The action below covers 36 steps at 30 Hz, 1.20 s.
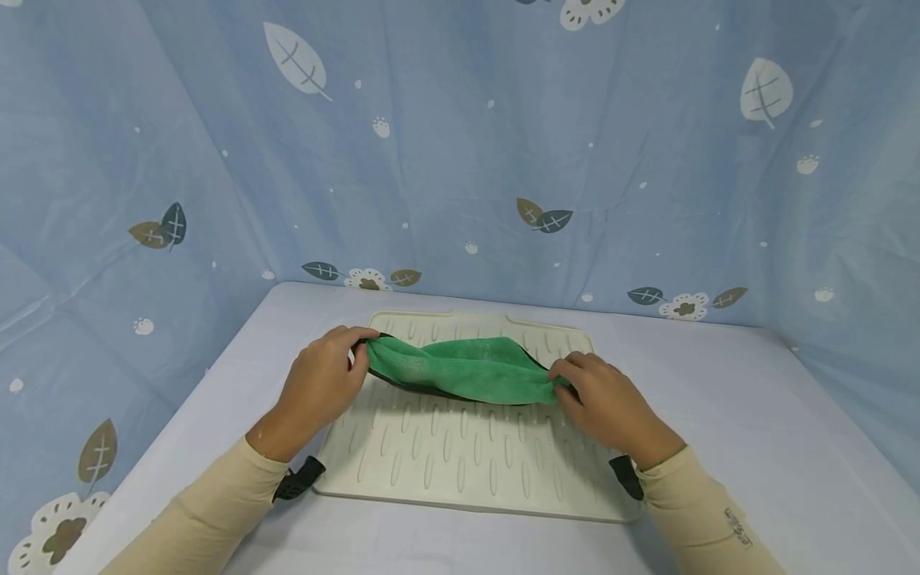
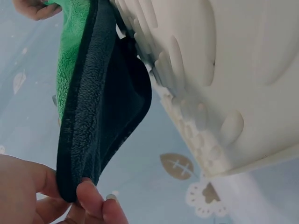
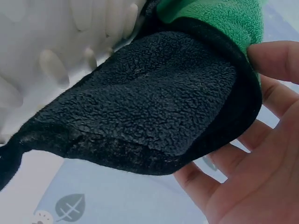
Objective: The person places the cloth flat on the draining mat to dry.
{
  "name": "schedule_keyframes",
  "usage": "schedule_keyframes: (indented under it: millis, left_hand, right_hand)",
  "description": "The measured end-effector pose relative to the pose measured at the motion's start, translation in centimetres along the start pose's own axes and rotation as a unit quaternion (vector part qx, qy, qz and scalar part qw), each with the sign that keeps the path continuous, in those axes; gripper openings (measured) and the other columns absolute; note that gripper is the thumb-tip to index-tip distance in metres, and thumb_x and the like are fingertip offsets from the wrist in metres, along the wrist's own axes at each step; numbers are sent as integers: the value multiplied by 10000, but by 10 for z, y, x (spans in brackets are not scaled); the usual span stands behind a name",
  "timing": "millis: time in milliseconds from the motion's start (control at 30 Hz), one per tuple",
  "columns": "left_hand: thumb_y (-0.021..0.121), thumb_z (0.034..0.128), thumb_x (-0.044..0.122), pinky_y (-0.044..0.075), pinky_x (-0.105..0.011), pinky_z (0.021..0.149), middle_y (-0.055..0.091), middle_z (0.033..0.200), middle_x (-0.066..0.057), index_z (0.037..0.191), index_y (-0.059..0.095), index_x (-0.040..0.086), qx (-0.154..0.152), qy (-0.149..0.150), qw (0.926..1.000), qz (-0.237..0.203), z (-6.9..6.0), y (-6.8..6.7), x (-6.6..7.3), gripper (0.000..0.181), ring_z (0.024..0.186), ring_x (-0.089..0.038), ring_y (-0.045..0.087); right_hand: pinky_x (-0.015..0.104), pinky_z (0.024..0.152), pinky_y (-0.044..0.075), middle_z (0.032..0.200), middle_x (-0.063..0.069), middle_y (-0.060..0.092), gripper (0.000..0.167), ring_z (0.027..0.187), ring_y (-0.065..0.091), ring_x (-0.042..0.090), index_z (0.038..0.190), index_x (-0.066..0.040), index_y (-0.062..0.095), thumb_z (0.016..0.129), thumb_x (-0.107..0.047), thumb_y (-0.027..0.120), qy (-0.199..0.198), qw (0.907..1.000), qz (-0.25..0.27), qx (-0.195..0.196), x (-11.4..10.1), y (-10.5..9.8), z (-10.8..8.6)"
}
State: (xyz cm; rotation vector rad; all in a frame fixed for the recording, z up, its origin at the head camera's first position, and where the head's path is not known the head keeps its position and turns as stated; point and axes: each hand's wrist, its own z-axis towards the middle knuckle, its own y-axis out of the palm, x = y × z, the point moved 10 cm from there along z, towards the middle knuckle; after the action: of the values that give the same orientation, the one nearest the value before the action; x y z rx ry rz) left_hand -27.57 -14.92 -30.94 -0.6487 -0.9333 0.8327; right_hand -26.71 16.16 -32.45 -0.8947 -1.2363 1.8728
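Creased curtain (image 1: 431,144); fingers (image 2: 89,198) pinch plush, dark-edged cloth (image 1: 467,379).

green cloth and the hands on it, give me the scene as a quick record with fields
item held: green cloth, its other face dark in the wrist views
left hand: left hand pinches one end
right hand: right hand grips the other end
cloth shape: stretched loosely between the hands, folded lengthwise
below: cream board with raised elongated bumps
cloth-board contact: cannot tell at the middle
surface: white table cover
backdrop: blue curtain printed with leaves and flowers
sleeves: beige sleeves on both arms
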Motion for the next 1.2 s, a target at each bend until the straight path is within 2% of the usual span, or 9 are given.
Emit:
schedule_keyframes:
  millis: [167, 400, 533, 633, 833, 933, 1000, 1067, 1200]
  left_hand:
    - [536, 963, 69, 352, -269, 467, 702, 947, -103, 1132, 732, 84, 123, 64, 9999, 48, 0, -2, 0, 259, 527, -113, 436]
    - [537, 959, 71, 360, -282, 477, 713, 983, -114, 1132, 737, 90, 16, 36, 10000, 80, 0, 0, 0, 265, 549, -122, 464]
    - [536, 962, 72, 360, -284, 475, 712, 994, -115, 1147, 733, 93, -34, 6, 10000, 92, 0, 2, -1, 271, 552, -123, 471]
    - [539, 965, 73, 360, -281, 472, 707, 976, -110, 1153, 732, 95, -29, 1, 9999, 111, 0, 2, -1, 270, 553, -121, 471]
    - [571, 966, 76, 345, -268, 439, 709, 982, -109, 1170, 724, 86, -59, 43, 9999, 86, 0, 3, 0, 256, 527, -101, 463]
    - [594, 961, 77, 320, -258, 416, 719, 1030, -117, 1184, 718, 76, -82, 81, 9999, 92, -1, 3, 1, 255, 490, -88, 433]
    - [607, 956, 78, 299, -254, 402, 724, 1058, -124, 1195, 713, 72, -103, 86, 9998, 118, -2, 3, 1, 262, 450, -85, 395]
    - [611, 952, 78, 287, -248, 397, 729, 1083, -127, 1207, 709, 71, -130, 69, 9998, 149, -2, 4, 0, 273, 429, -79, 368]
    - [581, 944, 65, 259, -242, 395, 709, 855, -94, 1243, 694, 84, -288, -14, 9995, 158, -2, 8, -1, 321, 406, -74, 312]
  right_hand:
    - [438, 780, 505, 1032, 53, 664, 116, 939, 606, 239, 1009, -120, 726, 921, -83, 659, -7, 9998, -81, 186, 1, -3, 0]
    - [349, 644, 395, 794, 32, 601, 110, 677, 480, 164, 921, -111, 790, 827, -54, 784, 33, 9959, -533, 724, 4, -9, 2]
    - [303, 530, 419, 766, 54, 717, 133, 530, 488, 91, 980, -75, 773, 851, -43, 760, 350, 9951, -418, 826, 10, -11, 2]
    - [249, 447, 344, 717, 69, 710, 155, 455, 404, 66, 1037, -59, 750, 889, -30, 714, 557, 9947, -193, 845, 13, -12, 1]
    - [247, 424, 309, 755, 126, 703, 253, 428, 369, 91, 1160, -33, 715, 908, -32, 699, 605, 9933, -33, 983, 13, -14, 0]
    - [330, 484, 453, 973, 206, 727, 400, 588, 608, 228, 1310, -22, 639, 918, -79, 699, 621, 9947, 0, 818, 13, -9, 1]
    - [428, 624, 551, 1161, 243, 690, 531, 856, 696, 348, 1418, -24, 544, 921, -118, 704, 636, 9963, 49, 573, 15, -2, 2]
    - [520, 809, 558, 1306, 258, 626, 632, 1135, 637, 426, 1486, -22, 455, 920, -144, 710, 561, 9978, 8, 340, 14, 5, 2]
    - [602, 979, 474, 1402, 258, 554, 750, 1285, 543, 441, 1548, -25, 337, 918, -153, 723, 320, 9995, -28, -35, 12, 17, 2]
